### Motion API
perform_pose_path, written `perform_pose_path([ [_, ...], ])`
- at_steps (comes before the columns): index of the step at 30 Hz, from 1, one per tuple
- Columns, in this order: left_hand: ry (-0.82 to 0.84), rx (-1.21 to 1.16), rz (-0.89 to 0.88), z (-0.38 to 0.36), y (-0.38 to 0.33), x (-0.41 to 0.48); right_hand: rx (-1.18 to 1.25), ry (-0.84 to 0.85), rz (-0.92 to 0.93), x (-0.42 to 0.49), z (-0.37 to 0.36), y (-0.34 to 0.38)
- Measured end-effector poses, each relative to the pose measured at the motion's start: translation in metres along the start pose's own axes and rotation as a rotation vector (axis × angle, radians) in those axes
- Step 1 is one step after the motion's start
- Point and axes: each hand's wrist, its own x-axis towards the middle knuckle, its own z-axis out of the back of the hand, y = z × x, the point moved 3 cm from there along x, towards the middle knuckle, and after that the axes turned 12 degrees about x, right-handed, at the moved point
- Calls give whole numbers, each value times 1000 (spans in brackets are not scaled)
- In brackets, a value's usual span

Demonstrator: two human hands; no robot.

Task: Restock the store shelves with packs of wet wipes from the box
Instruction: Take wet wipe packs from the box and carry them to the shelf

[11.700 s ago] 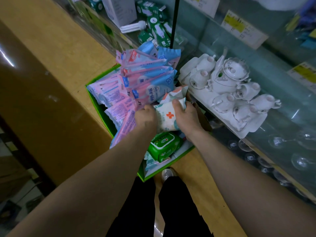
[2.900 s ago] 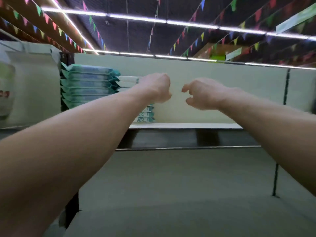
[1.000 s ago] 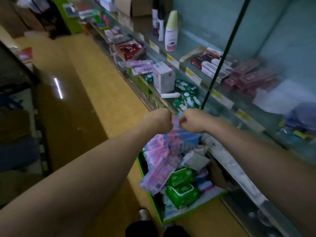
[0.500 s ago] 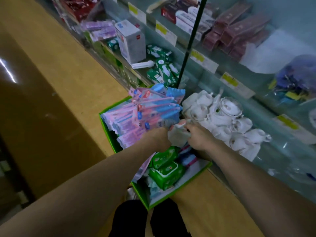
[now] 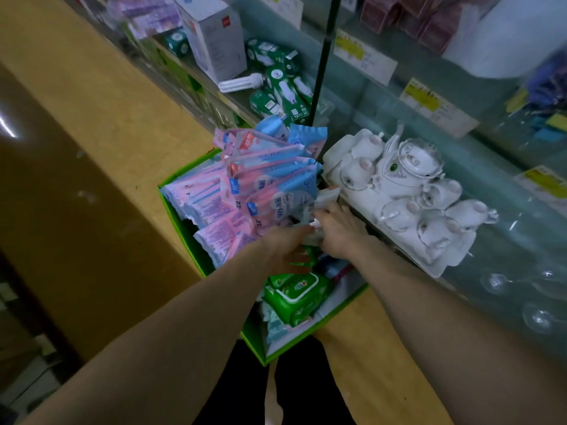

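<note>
Below, green box (image 5: 183, 237), pink-blue packs (image 5: 270, 179) piled inside, green packs (image 5: 294, 297) nearest

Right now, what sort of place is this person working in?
Most likely a small general store. The glass shelves carry yellow price labels and hold unrelated goods, such as boxed light bulbs and a white tea set. A green box of wet wipe packs stands on the floor.

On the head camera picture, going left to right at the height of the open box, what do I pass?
The green box at its left wall → pink and blue wipes packs → right hand, gripping a white pack → white tea set → yellow price tag at the right edge.
</note>
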Motion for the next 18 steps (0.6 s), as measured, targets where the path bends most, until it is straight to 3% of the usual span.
perform_pose_path([
  [4,34,-102,31,-4,0,14,-59,-44,86,-4,-5,-4],
  [9,26,-260,18,-13,-4,28,58,-136,160,-16,-1,-9],
  [13,27,-173,14,-24,-5,31,548,34,110,-26,-15,-19],
  [16,-98,-159,-12,-17,2,35,1059,167,-130,-31,-11,-32],
  [18,-128,-209,-44,-14,8,36,1205,101,-286,-27,-11,-45],
])
